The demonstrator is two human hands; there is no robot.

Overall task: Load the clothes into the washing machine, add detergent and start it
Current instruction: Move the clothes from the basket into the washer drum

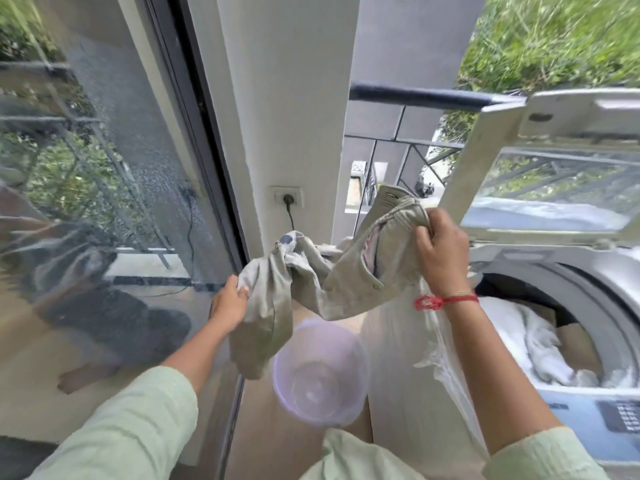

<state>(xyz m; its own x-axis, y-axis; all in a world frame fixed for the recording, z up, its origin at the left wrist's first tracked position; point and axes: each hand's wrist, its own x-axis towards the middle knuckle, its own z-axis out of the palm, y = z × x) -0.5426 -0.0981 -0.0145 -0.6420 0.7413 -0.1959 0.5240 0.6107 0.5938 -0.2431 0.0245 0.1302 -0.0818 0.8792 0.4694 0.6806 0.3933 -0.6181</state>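
While loading is in hand, trousers (346, 271) hang mid-frame beside the open washer (588, 282).
Left grip (228, 304) clasps a leg, right grip (443, 252) the waistband; next, swing them right and drop them in.

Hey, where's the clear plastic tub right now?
Head view, lower centre: the tub sits on the floor just left of the washing machine, below the beige trousers.

I have 2 hands on the beige trousers (332, 271). My right hand (441, 251) grips the waistband up high and my left hand (228, 304) holds a leg lower down. The washing machine (588, 271) sits at my right, lid (485, 150) raised, white laundry (540, 341) in its drum. A lavender basin (320, 372) stands below the trousers.
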